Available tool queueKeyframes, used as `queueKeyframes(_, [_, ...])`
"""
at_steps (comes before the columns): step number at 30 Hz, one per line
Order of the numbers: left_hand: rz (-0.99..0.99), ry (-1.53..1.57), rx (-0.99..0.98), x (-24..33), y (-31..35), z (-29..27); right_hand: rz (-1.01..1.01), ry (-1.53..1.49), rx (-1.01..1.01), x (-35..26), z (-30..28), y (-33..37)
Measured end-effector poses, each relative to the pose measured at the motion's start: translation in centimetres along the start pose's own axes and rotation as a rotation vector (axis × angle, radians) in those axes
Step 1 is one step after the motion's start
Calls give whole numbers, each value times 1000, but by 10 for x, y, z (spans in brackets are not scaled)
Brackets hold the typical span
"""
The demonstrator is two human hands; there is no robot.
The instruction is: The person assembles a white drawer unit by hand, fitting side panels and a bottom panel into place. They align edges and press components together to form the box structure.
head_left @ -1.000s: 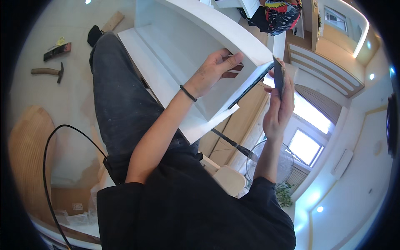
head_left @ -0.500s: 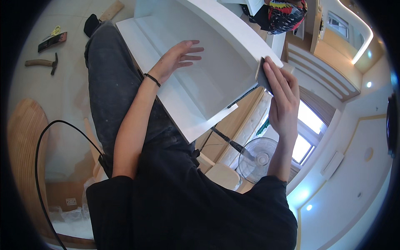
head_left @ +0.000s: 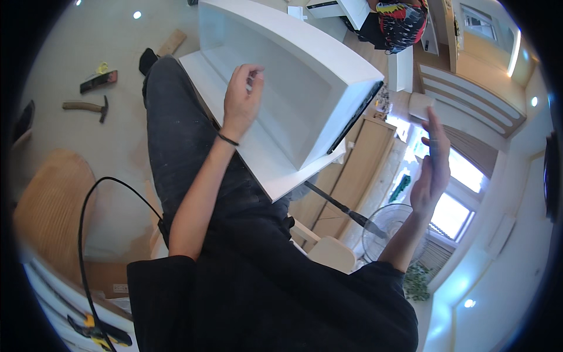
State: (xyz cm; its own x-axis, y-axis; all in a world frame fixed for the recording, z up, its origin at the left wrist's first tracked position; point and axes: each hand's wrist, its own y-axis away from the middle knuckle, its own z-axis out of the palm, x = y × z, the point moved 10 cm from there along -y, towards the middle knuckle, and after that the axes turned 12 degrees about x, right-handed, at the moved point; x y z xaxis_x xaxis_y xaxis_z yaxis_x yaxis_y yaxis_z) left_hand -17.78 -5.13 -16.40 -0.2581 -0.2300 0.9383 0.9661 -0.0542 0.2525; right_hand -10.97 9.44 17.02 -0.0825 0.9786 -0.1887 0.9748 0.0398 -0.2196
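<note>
A white drawer-like box [head_left: 293, 111] lies tilted across my lap, its inside facing me. A black strip like a runner [head_left: 355, 117] lies along its right end. Over the box's opening is my left hand [head_left: 241, 101], with a dark band on the wrist and curled fingers; a pale spot shows between them, too small to name. My right hand [head_left: 431, 164] is raised in the air to the right of the box, apart from it. Its fingers are stretched out and slightly blurred. The dark flat pad seen earlier does not show.
A hammer [head_left: 88, 106], a dark red block-like tool [head_left: 98, 81] and a wooden board [head_left: 56, 199] lie on the left. A black cable [head_left: 80, 234] loops beside me. A fan [head_left: 390, 232] stands to the right, and another person [head_left: 402, 26] is at the far right.
My right hand has left the box's corner, where it pressed a dark flat pad, and moved right. My left hand's fingers have curled from spread. The view has shifted, bringing a clamp into sight.
</note>
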Motion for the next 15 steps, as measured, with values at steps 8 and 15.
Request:
queueKeyframes(8, [837,-316,132,172,60,60,226,-191,185,32,27,57])
queueKeyframes(15, [877,-177,213,181,63,45,239,-382,453,45,24,68])
